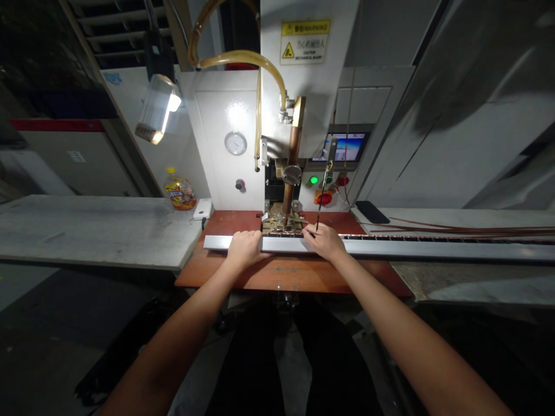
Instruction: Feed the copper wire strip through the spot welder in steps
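Note:
My left hand [245,249] is closed around the left part of a long silver metal bar [433,249], thumb along its near side. The bar lies across a reddish-brown worktop [260,280], its far edge lined with dark slots. Farther right, my right hand [325,241] rests on the same bar, fingers pinched together. A thin dark rod [321,202] slants up from those fingers towards a metal piece above. Between my hands, just beyond the bar, a copper electrode [288,199] points down at a small metal fixture [277,216]. The electrode's tip is close to the bar's far edge.
A white machine [225,98] stands behind, with a gauge, a screen [351,147] and a red switch [323,198]. A lamp [158,110] shines from the left. A bottle [180,190] stands on the left table. A dark phone [372,212] and brown strips [455,229] lie at right.

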The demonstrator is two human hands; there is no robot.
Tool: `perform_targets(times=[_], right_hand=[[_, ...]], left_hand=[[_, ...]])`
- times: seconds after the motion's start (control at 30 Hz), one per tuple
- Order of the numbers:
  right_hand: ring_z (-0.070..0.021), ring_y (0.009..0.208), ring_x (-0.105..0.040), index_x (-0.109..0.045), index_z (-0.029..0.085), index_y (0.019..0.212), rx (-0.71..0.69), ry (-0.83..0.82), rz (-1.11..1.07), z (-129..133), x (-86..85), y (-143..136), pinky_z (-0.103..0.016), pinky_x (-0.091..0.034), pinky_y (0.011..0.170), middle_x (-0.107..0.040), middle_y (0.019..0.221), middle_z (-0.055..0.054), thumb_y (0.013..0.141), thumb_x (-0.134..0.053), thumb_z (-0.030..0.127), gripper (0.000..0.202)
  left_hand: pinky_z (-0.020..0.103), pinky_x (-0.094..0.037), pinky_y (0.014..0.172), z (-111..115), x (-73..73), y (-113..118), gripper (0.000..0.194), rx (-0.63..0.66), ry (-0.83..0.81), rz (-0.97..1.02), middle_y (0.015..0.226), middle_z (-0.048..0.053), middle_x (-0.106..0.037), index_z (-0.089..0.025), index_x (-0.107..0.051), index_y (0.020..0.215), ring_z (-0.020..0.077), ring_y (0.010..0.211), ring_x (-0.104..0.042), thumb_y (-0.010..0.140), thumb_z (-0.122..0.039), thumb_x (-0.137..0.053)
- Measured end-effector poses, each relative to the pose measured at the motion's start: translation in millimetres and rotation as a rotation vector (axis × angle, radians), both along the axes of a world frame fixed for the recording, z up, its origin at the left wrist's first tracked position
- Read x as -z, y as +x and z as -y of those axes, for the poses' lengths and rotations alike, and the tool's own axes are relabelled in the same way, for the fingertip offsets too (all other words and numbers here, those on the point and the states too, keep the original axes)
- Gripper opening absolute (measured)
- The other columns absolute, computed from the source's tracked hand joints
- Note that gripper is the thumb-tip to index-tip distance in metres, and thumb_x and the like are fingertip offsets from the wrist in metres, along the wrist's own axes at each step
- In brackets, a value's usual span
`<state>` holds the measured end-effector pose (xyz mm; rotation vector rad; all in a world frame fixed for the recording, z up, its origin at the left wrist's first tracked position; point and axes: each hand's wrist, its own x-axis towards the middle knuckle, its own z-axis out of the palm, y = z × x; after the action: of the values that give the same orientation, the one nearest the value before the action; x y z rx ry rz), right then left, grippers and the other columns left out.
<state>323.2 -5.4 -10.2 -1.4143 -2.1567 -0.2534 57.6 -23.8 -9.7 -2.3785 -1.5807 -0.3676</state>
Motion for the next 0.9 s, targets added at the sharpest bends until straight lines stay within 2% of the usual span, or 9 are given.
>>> perform_targets(times=[0.37, 0.9], right_hand=[[-0.0165, 0.070, -0.054, -0.065, 0.022, 0.074, -0.022, 0.034, 0.000, 1, 1.3, 2, -0.027, -0.033, 0.065, -0.060, 0.069, -0.004, 0.094, -0.042, 0.034, 0.032], [-0.0168, 0.073, -0.055, -0.064, 0.022, 0.073, -0.013, 0.027, -0.013, 1, 0.9, 12, -0.026, -0.035, 0.068, -0.064, 0.074, -0.005, 0.094, -0.043, 0.033, 0.032]], left_hand=[[0.038, -0.041, 0.075, -2, 4.4, 1, 0.056, 0.008, 0.017, 0.014, 0.091, 0.011, -0.069, -0.018, -0.059, 0.097, 0.0295, 0.089, -0.065, 0.071, -0.067, -0.065], [0.038, -0.041, 0.080, -3, 4.0, 12, 0.058, -0.010, -0.045, 0.035, 0.098, 0.013, -0.070, -0.018, -0.060, 0.100, 0.0289, 0.093, -0.065, 0.072, -0.069, -0.063]])
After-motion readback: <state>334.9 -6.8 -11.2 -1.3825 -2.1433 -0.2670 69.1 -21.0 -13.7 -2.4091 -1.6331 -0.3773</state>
